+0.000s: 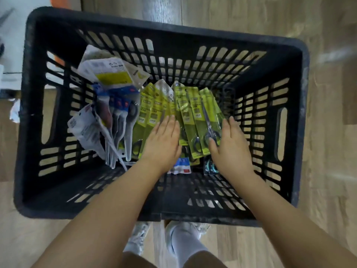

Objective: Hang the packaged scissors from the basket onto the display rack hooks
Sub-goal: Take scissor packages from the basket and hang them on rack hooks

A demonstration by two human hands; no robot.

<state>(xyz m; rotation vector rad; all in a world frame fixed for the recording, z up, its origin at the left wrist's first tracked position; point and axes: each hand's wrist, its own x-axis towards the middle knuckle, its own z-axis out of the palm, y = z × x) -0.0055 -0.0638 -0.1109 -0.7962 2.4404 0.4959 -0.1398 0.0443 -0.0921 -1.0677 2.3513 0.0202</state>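
Black plastic basket (297, 120) with slotted walls stands on a pale wood-plank floor (332, 171), seen from above as a person reaches into it with both bare arms. Yellow-green carded packs of steel scissors (195, 120) lie fanned across the middle of the basket floor, tops toward its far wall. The left hand (163, 141) rests flat on the left part of the fan, fingers straight and together. The right hand (229, 144) lies spread at the fan's right edge, its thumb touching the handle loops of the rightmost pack. White-and-blue packs of grey-handled scissors (116, 120) lean in a loose heap against the basket's left wall. White socks and pale shoes (183, 240) show below the near rim.
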